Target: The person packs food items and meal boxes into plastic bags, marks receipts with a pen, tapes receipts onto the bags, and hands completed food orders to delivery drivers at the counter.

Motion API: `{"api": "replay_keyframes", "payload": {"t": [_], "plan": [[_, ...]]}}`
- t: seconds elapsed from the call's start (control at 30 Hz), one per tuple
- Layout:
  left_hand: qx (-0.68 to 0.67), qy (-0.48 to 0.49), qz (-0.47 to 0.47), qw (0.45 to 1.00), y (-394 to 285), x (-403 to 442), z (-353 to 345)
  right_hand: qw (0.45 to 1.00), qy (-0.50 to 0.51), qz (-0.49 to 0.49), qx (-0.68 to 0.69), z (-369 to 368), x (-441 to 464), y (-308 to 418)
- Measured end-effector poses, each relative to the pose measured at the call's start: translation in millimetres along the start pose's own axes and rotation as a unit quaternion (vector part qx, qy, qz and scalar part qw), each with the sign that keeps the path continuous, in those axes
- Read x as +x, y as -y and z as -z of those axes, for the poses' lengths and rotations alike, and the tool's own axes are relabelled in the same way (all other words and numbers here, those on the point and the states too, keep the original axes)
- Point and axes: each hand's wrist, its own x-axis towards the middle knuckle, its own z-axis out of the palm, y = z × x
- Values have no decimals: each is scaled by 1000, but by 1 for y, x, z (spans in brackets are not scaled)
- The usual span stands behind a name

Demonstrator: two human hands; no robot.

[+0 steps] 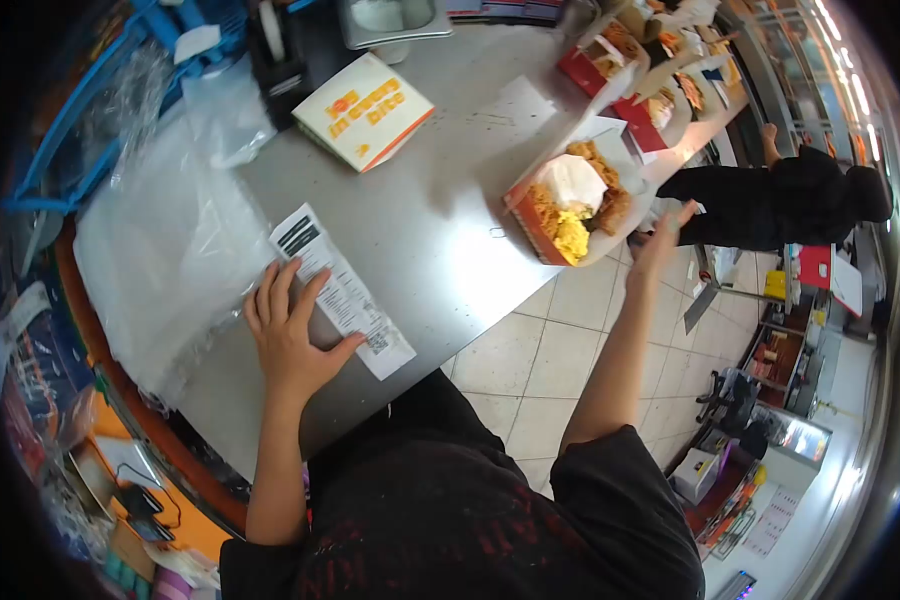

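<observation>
My left hand (295,335) lies with spread fingers on a long printed receipt (340,290), which rests on the metal counter (410,235). On the right, my right hand (660,240) is raised beside an open food box (535,225), its fingers apart and slightly blurred, with nothing visible in it. Fried pieces, a white wrapped item and yellow food fill that box. A closed white and orange box (363,110) with printed words sits farther back on the counter.
Clear plastic bags (170,250) cover the counter's left side, near a blue rack (70,130). More filled red boxes (650,115) stand at the back right. A person in black (770,200) stands beyond my right hand. A metal tray (395,20) is at the top.
</observation>
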Motion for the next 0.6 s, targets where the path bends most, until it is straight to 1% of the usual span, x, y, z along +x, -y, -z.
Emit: {"api": "replay_keyframes", "payload": {"t": [0.03,0.07,0.13,0.2,0.27,0.3,0.37,0.4,0.43,0.5,0.57,0.6], "plan": [[-1,0,-9,1000,0,-1,-1,987,104,-100,72,-10,-3,8],[2,3,-5,1000,1,-2,-1,972,177,7,156,-20,-18,10],[9,6,-3,1000,-1,0,-3,974,194,-41,109,-24,-19,2],[17,7,-5,1000,-1,-1,-2,972,192,-50,128,-30,-40,-7],[21,7,-7,1000,0,-1,-2,978,195,-39,55,-33,-65,-10],[20,6,-8,1000,0,-1,-3,977,200,-43,57,-35,-76,-12],[21,6,-8,1000,1,-1,-3,984,154,76,40,-42,-106,-9],[16,5,-11,1000,1,-1,-3,991,49,110,60,-46,-126,-1],[26,4,-1,1000,2,-1,-2,990,61,104,66,-40,-142,11],[6,5,-1,1000,1,-2,-2,980,130,116,97,-26,-173,31],[17,7,12,1000,2,-2,0,954,204,115,184,-36,-212,59],[5,14,1,1000,3,-3,0,939,241,134,204,-47,-227,62]]}}
